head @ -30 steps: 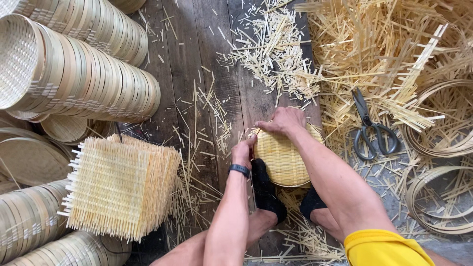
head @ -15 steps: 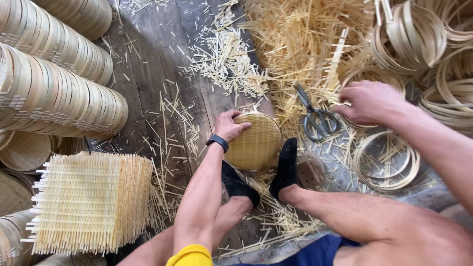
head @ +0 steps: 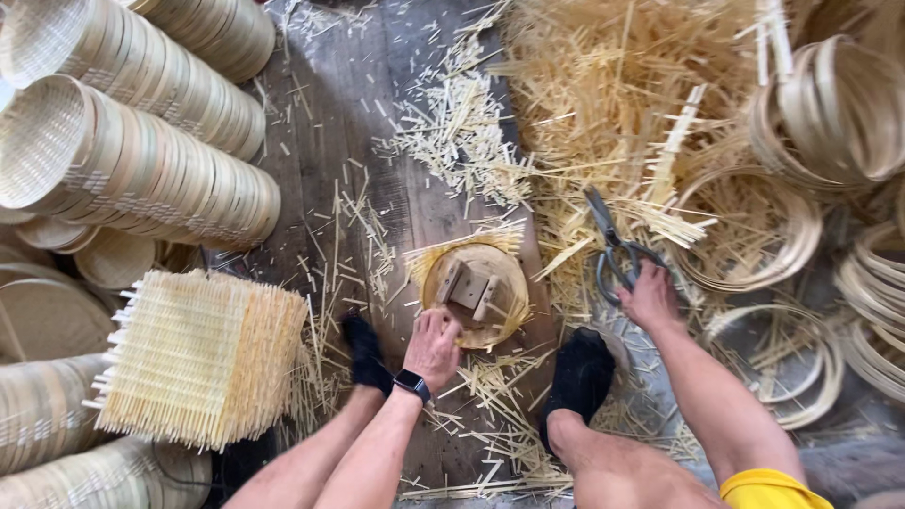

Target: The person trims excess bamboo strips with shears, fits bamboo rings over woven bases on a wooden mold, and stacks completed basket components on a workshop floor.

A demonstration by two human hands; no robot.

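Bamboo offcuts cover the dark wooden floor [head: 358, 151] all around you, thickest in the loose pile [head: 622, 104] ahead. Your left hand [head: 434, 347] rests on the near edge of the round wooden block [head: 474, 292], fingers curled together over its rim; the block sits between your two black-socked feet [head: 577, 377], with small wooden cleats on its top face. Your right hand [head: 649, 300] lies on the handles of the scissors [head: 613, 250], just right of the block; the fingers appear closed around the loops, though the exact grip cannot be told.

Risks noted. The scissor blades point away from you into the strips, but any sweep back toward the block would bring them near your left fingers. Your right foot is just beside the scissor handles, covered only by a sock. Loose splinters under both feet could pierce or slide. The stack of square woven mats [head: 203, 353] by your left leg and the rows of finished baskets [head: 141, 160] lean close; a knock could topple them.
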